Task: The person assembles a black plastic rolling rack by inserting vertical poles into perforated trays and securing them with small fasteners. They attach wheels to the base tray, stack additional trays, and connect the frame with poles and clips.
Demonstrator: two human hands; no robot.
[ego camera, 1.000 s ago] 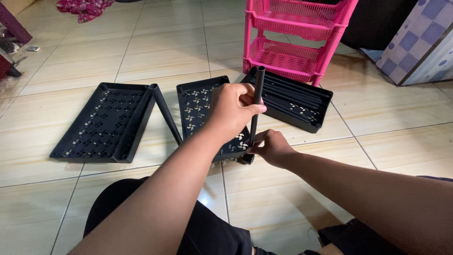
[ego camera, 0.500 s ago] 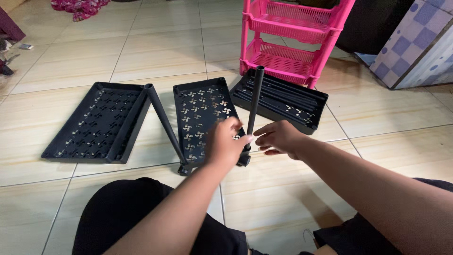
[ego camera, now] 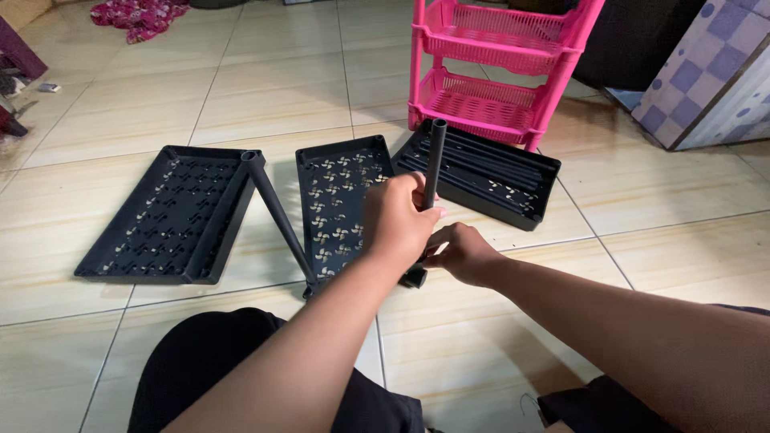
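Mid-frame, the left hand (ego camera: pixel 399 218) is closed around an upright black tube (ego camera: pixel 434 160); the right hand (ego camera: pixel 463 253) grips its foot at the near corner of the middle black tray (ego camera: pixel 337 200).

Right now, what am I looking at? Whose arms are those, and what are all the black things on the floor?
The picture comes from a camera worn on a person's head, looking down, so the two arms are that person's own. They sit on a tiled floor. The left hand wraps its fingers around a black tube that stands upright. The right hand is lower, near the tube's bottom end. Three black plastic trays lie on the floor: the left tray, the middle tray with a second tube leaning from its corner, and the right tray holding more tubes. Behind them stands a pink rack of baskets.
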